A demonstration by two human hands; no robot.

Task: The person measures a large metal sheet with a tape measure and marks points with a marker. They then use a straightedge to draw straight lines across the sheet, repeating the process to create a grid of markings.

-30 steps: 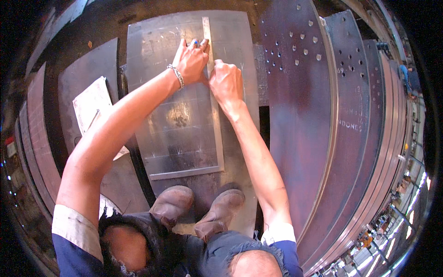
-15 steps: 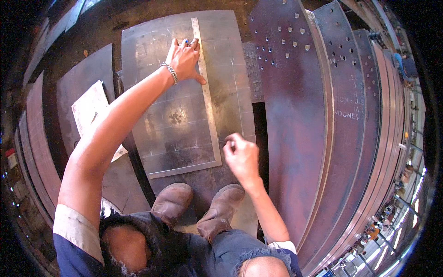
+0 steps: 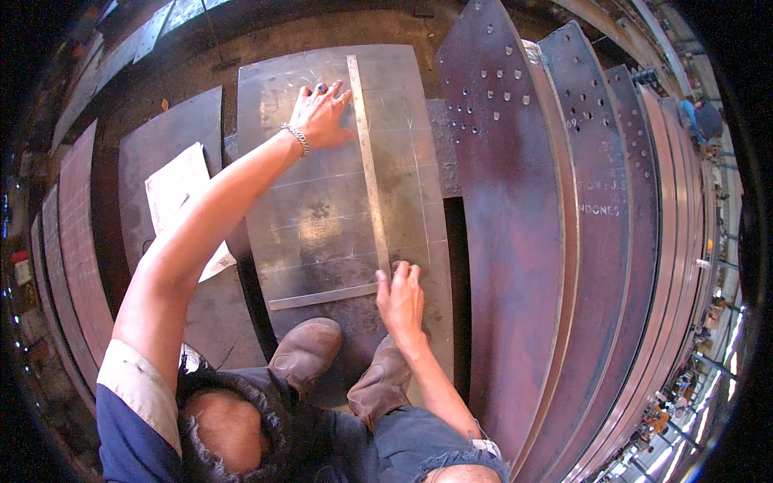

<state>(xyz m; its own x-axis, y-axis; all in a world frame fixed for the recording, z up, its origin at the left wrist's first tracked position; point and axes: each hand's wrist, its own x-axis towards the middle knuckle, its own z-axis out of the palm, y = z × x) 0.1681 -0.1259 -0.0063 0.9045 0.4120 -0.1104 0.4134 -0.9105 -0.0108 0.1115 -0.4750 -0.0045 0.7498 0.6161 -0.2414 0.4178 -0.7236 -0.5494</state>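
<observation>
A large steel square (image 3: 368, 173), with its long leg pointing away from me and its short leg toward my left, rests on a flat metal plate (image 3: 290, 189). Thin scribed lines and small V-shaped marks cover the plate. My left hand (image 3: 320, 119), wearing a ring and a chain bracelet, is spread over the plate just left of the long leg's far half. At the near corner of the square, my right hand (image 3: 403, 304) grips it, thumb to the left and fingers on the right. Whether that hand also holds something small is hidden.
Paper sheets (image 3: 175, 183) lie on another plate (image 3: 205, 310) at left, partly beneath my left forearm. Tall plates with drilled holes (image 3: 503, 173) stand in a row at right. My boots (image 3: 306, 352) are at the near edge, and dark gaps flank the marked plate.
My right hand has come down from a pinched pose beside the square onto its corner. My left hand has lifted or slid slightly left off the long leg. The view has shifted a little.
</observation>
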